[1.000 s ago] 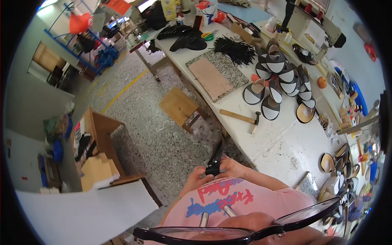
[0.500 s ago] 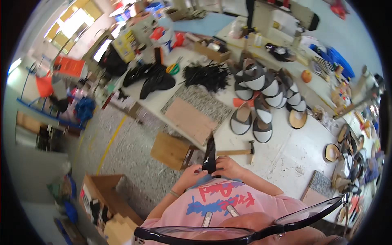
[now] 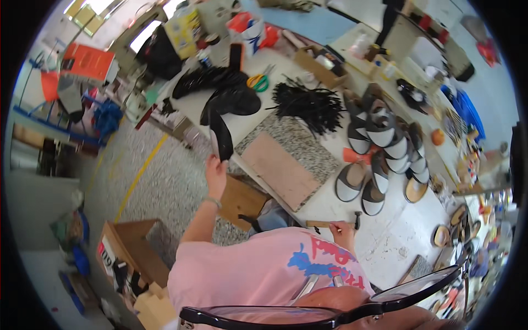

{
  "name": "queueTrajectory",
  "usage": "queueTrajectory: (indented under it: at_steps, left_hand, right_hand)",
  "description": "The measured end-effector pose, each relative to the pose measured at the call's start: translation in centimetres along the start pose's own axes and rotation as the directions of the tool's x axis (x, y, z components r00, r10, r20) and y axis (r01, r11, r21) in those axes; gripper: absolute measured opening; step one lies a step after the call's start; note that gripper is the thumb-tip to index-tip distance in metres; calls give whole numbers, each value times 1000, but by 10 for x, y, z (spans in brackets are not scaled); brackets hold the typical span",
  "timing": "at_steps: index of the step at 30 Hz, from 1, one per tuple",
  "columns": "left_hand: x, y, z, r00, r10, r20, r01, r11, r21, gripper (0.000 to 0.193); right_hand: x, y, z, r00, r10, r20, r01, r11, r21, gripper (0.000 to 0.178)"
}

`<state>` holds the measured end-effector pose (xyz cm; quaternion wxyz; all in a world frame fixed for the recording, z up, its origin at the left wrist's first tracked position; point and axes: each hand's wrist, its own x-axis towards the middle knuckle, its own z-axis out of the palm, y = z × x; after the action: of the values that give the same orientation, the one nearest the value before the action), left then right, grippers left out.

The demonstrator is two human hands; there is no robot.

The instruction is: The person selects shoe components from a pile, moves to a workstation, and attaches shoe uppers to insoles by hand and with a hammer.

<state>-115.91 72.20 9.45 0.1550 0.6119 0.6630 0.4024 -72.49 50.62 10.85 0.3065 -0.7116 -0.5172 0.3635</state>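
My left hand (image 3: 216,169), arm stretched out over the table's left edge, pinches the lower end of a black shoe upper (image 3: 222,138). The piece stands up from my fingers, its pale inner edge showing, and its top reaches a pile of similar black uppers (image 3: 234,99). At the table's near edge, my right hand (image 3: 344,233) has its fingers closed over the wooden handle of a hammer (image 3: 319,224). The hammer lies on the tabletop with its dark head just beyond the hand. Part of its handle is hidden under my fingers.
A pinkish board (image 3: 280,170) rests on a speckled slab (image 3: 324,159). Behind are black strips (image 3: 308,104) and orange-and-green scissors (image 3: 258,82). Grey-and-white shoes (image 3: 373,198) are stacked to the right. A wooden stool (image 3: 242,201) and a cardboard box (image 3: 129,247) stand below on the left.
Both hands were together at my lap on the black upper. My left hand has carried it forward and left toward the pile; my right hand has let go and moved right onto the hammer.
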Motion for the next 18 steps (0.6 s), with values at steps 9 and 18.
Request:
queueTrajectory:
  at_steps: [9, 18]
  left_hand:
    - [96, -163, 20, 962, -47, -268, 68, 995, 72, 19]
    - [192, -147, 60, 912, -409, -31, 408, 912, -35, 66]
  right_hand:
    - [99, -59, 122, 943, -288, 165, 280, 957, 70, 14]
    - [156, -34, 200, 944, -328, 34, 306, 831, -465, 58]
